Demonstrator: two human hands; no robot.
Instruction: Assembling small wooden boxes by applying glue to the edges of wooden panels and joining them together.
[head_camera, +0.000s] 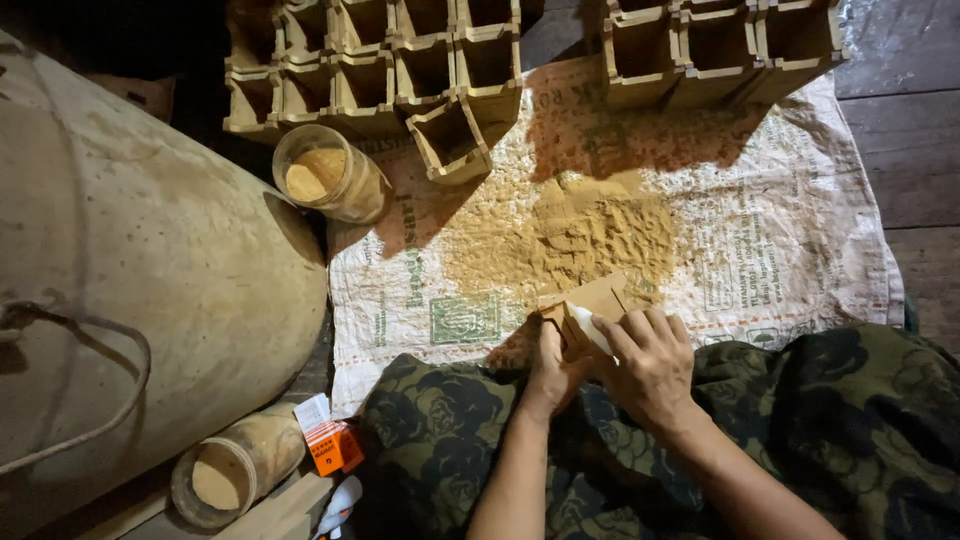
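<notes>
The folded brown paper piece (590, 305) sat at the near edge of the powder heap (565, 235), right at the lap-side rim of the woven sack sheet (780, 250), and both of your hands were on it. Your left hand (553, 368) was closed around the paper's lower left part, fingers wrapped under it, thumb side against the fold. Your right hand (650, 365) lay over the paper from the right, fingers curled and pressing on a pale strip at the fold; it gripped the paper too, though how tightly I could not tell.

The powder heap, tan and ridged, spread across the middle of the sack sheet, just beyond the paper. Beyond the heap stood rows of open brown paper boxes (400, 70), square mouths up, and one tilted box (450, 140) leaned toward the heap at the front of the left group. A second group of boxes (720, 50) stood beyond the heap to the right.

Left of the heap, off the sheet's corner, a clear jar (325, 172) held the same tan powder. A large pale drum (150, 270) lay farther left of the heap. Near its base another jar (235, 465) lay on its side, beside a small orange packet (332, 445). Your dark floral cloth (820, 420) covered your lap, on the near side of the heap.
</notes>
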